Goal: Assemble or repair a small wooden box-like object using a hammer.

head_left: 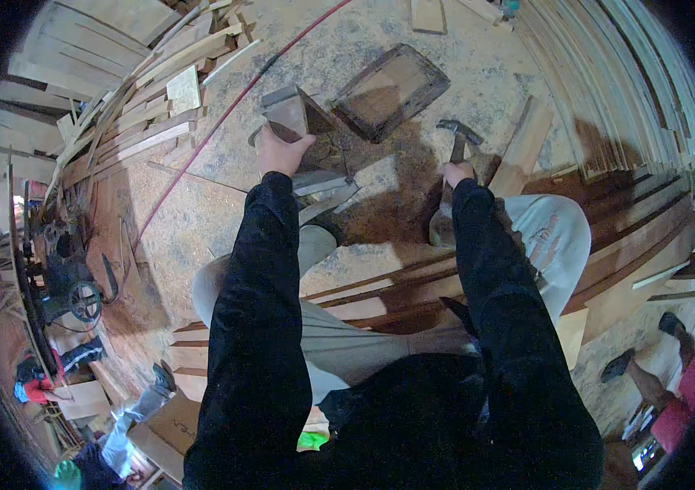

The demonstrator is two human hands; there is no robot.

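Observation:
My right hand [457, 172] is closed round the handle of a claw hammer [459, 135], whose dark metal head points away from me. My left hand [280, 153] grips the near side of a small angular wooden piece [286, 110] that looks like a box made of boards. Its fingertips are partly hidden behind the wood. Just below that hand lie several short wooden offcuts [327, 192]. Beyond and between the hands, a flat rectangular wooden panel with a dark frame [392, 91] rests on the dusty floor.
A red hose [225, 118] runs across the floor at left, beside a heap of scrap wood [147, 106]. Long stacked planks [625, 82] fill the right. A board [521, 145] lies near the hammer. Other people [106, 441], [678, 392] are at the lower left and lower right.

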